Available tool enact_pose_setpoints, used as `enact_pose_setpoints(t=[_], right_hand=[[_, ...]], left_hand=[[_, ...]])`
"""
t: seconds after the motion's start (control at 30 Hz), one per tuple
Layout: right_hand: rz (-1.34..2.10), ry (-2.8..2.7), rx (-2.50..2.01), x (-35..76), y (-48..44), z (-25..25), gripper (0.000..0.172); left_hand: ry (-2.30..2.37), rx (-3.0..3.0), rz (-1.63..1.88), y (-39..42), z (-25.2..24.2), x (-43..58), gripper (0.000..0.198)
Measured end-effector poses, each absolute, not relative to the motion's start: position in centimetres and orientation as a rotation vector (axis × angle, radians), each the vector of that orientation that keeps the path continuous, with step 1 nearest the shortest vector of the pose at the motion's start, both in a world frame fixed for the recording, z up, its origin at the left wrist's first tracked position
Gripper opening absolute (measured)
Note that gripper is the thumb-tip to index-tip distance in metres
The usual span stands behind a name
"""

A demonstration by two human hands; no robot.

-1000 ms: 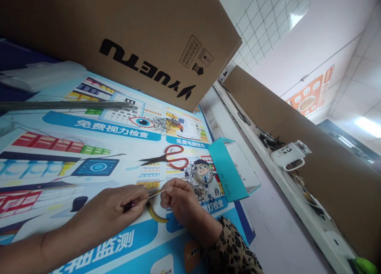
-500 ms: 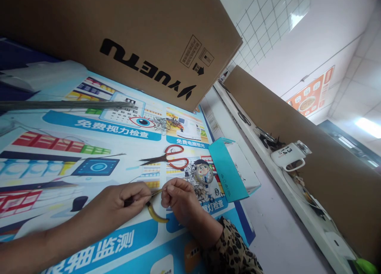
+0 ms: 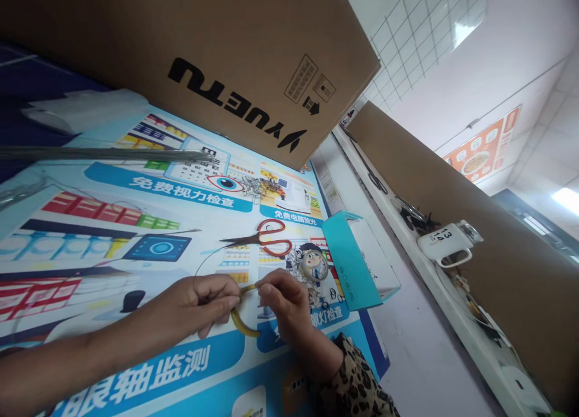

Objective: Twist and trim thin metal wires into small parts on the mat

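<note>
My left hand pinches a thin wire and one part of a yellow curved piece between thumb and fingers. Facing it, my right hand closes its fingertips on the upper end of the same yellow piece. The lower part of that piece curves down below the fingers. A thin wire arcs up from my left hand. Beyond the hands lie red-handled scissors, a round ring-shaped roll and a scatter of small dark loops.
A large cardboard box stands behind the printed sheet. A bundle of wires lies at the left. At the right are a teal-and-white box and a white mug on a ledge.
The view has shifted slightly. The hands have turned, and more of the yellow piece shows between them; a wire now arcs above my left hand.
</note>
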State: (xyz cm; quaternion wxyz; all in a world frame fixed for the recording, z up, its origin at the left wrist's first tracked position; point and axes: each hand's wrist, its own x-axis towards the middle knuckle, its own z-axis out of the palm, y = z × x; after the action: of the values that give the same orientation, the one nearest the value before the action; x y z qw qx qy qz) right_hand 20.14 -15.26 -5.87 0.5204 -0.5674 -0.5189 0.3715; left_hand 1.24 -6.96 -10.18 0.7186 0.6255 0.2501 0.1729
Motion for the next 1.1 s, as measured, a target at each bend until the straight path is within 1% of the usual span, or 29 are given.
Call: enact_pose_setpoints(t=[0.1,0.2,0.43,0.53,0.7,1.1], right_hand=[[0.703,-1.397,-1.400,20.2,-15.4,-4.9,0.018],[0.609,-1.484,-1.408,20.4,-15.5,-4.4,0.020],[0.485,-1.564,-1.375,21.3,-15.5,-4.4,0.019],[0.461,-1.575,-1.383,21.5,-15.6,-4.3,0.020],[0.461,-1.587,-1.401,21.6,-15.6,-4.0,0.026],[0.473,-1.602,-1.387,21.7,-15.6,-4.2,0.023]], left_hand=[[0.537,1.341,0.394,-7.0,-9.4,1.1,0.046],[0.533,1.309,0.394,-6.9,-9.0,1.0,0.052],[0.491,1.132,0.446,-6.3,-10.0,0.8,0.053],[0.475,1.102,0.464,-6.2,-10.5,0.9,0.051],[0.489,1.111,0.464,-6.2,-10.6,0.9,0.051],[0.496,1.107,0.462,-6.3,-10.2,0.9,0.049]])
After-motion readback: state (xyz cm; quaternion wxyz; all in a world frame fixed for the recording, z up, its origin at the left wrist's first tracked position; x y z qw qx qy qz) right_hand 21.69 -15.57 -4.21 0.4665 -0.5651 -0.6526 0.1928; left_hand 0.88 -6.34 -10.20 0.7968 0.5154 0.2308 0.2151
